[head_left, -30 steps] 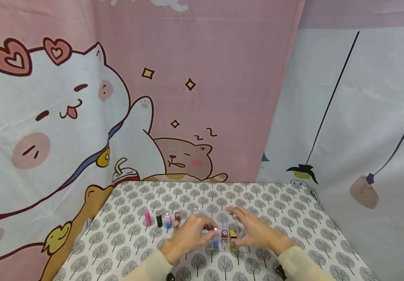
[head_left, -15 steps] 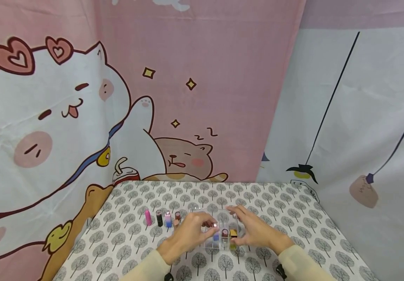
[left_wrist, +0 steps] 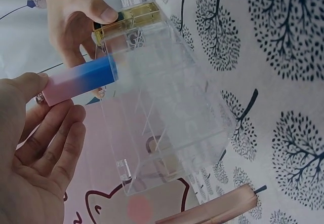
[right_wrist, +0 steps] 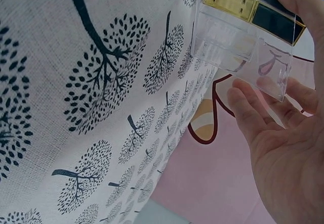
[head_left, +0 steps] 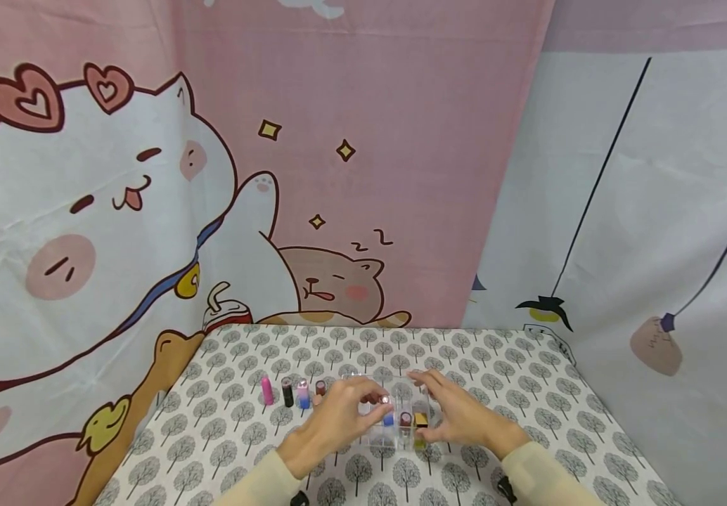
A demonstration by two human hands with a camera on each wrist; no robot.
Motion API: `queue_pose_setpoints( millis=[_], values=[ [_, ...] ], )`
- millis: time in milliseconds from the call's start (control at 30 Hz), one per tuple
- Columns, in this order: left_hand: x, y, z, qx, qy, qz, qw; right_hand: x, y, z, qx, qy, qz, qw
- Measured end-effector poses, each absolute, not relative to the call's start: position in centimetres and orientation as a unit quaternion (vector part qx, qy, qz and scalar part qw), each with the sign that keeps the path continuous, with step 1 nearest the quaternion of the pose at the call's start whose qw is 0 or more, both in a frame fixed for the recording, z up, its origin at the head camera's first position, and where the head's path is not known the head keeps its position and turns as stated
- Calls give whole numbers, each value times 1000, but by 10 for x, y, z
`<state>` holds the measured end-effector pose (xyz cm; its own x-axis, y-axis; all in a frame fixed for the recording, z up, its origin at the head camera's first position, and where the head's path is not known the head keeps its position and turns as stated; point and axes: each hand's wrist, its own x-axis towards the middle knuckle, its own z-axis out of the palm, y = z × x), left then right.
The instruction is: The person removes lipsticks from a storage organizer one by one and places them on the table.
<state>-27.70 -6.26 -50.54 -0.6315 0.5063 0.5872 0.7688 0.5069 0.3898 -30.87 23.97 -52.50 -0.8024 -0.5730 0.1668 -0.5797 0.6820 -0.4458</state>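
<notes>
My left hand point(head_left: 338, 411) pinches a square lipstick tube point(left_wrist: 81, 79), fading from pink to blue, between thumb and fingers. Its blue end is right at the open top of a clear divided lipstick organizer point(left_wrist: 162, 127). On the opposite side, my right hand point(head_left: 461, 414) holds the organizer, thumb at the near edge and fingers along the far side. Beside that thumb, a gold and black lipstick point(right_wrist: 276, 21) stands in a compartment. A dark red-topped lipstick point(head_left: 405, 419) sits between it and the pink-blue one. Part of the organizer is hidden behind my left hand.
Left of the organizer, a bright pink lipstick point(head_left: 266, 391), a black one point(head_left: 287, 393), another pink-blue one point(head_left: 303, 395) and a brown-topped one point(head_left: 320, 387) stand in a row. A rose-gold tube point(left_wrist: 212, 206) is close to the organizer. Tree-print cloth point(head_left: 243, 443) covers the table.
The pink-blue lipstick has risen with my left hand, its blue end moving up from the organizer's front compartment. My right hand has stayed on the organizer.
</notes>
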Motion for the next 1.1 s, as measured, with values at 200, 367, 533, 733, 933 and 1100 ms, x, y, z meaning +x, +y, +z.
queue_pose_setpoints(
  millis=[200, 367, 533, 733, 933, 1100],
  values=[
    [-274, -66, -501, -377, -842, -313, 227, -309, 240, -526, 315, -918, 242, 8],
    [-273, -70, -497, -381, -837, -319, 230, -309, 240, -527, 320, -917, 238, 11],
    [-272, -77, -492, -390, -831, -318, 237, -309, 240, -528, 322, -917, 235, 13],
    [-272, -87, -488, -391, -826, -311, 260, -310, 240, -527, 318, -917, 241, 11],
    [-269, -98, -490, -395, -812, -325, 281, -311, 241, -528, 312, -918, 245, 1],
    [-269, -110, -490, -393, -803, -332, 300, -312, 241, -529, 310, -917, 252, -5]
  ],
)
